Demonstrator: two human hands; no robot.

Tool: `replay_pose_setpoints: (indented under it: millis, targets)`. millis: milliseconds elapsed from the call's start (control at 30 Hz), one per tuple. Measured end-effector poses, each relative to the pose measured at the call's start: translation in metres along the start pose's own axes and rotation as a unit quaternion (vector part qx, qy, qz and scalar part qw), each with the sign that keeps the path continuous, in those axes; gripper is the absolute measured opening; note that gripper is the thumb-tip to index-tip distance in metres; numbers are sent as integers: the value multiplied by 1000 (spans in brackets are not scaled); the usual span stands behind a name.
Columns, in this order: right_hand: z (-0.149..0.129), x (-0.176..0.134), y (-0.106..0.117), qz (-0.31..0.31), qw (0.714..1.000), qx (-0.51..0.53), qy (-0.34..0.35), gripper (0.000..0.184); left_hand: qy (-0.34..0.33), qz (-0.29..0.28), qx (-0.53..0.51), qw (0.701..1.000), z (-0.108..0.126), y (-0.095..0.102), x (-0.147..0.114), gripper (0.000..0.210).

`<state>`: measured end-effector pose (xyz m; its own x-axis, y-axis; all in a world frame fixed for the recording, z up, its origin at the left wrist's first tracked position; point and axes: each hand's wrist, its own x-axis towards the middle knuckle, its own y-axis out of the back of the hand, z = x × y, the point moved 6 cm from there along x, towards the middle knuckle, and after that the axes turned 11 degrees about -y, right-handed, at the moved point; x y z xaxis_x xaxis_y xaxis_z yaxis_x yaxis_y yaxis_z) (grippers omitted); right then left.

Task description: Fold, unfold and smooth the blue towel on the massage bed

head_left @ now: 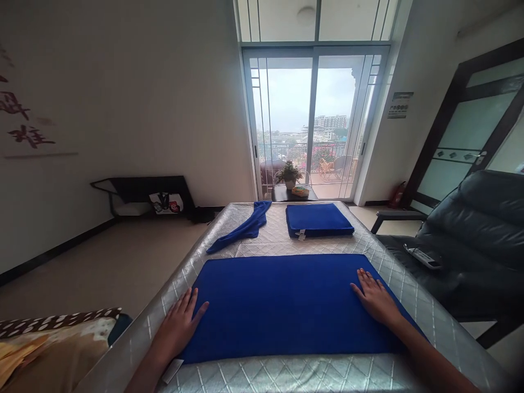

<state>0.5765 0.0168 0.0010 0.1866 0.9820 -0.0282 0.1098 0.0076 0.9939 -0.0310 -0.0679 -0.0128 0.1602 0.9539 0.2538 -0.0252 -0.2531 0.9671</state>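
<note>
A blue towel (pixel 282 305) lies spread flat across the table's near half, with a white tag at its lower left corner. On its left edge rests my left hand (pixel 180 322), palm down with the fingers stretched out. My right hand (pixel 374 295) lies flat near the towel's right edge, fingers extended. Neither hand grips anything. Beyond the spread towel sits a stack of folded blue towels (pixel 317 218) with a tag on its front. To the left of that stack, a crumpled blue cloth (pixel 241 229) stretches diagonally.
A silvery quilted cover (pixel 282 376) drapes the table. A dark armchair (pixel 478 234) holding a small device (pixel 423 256) stands on the right. Patterned fabric (pixel 61 338) lies at lower left. Behind the table, a potted plant (pixel 290 173) stands before glass sliding doors (pixel 282 109).
</note>
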Motion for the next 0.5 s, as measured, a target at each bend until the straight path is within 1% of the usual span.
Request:
replay_pose_setpoints:
  millis: [67,133,233,300,333,367,433,500]
  targets:
    - [28,7,-1,14,1000,-6,-16,79,8,-5,-2,1000,-2,-1,0,77]
    - [42,11,-3,22,999,-4,-24,80,31,-34,-7,999,-4,-2,0,82]
    - [44,14,-7,31,999,-1,-33,80,93,-105,-8,990,-4,-2,4,94]
    - [42,15,-9,36,999,-2,-34,79,114,-128,3,985,11,2,12,99]
    - [41,15,-9,40,999,-2,-33,79,106,-129,4,986,26,6,19,100]
    - [40,15,-9,44,999,-1,-32,79,83,-127,-2,988,46,10,28,100]
    - [40,15,-9,50,998,1,-31,79,5,-123,-38,992,98,16,50,97]
    - [41,14,-8,50,998,1,-33,78,-81,-125,-86,985,157,20,73,92]
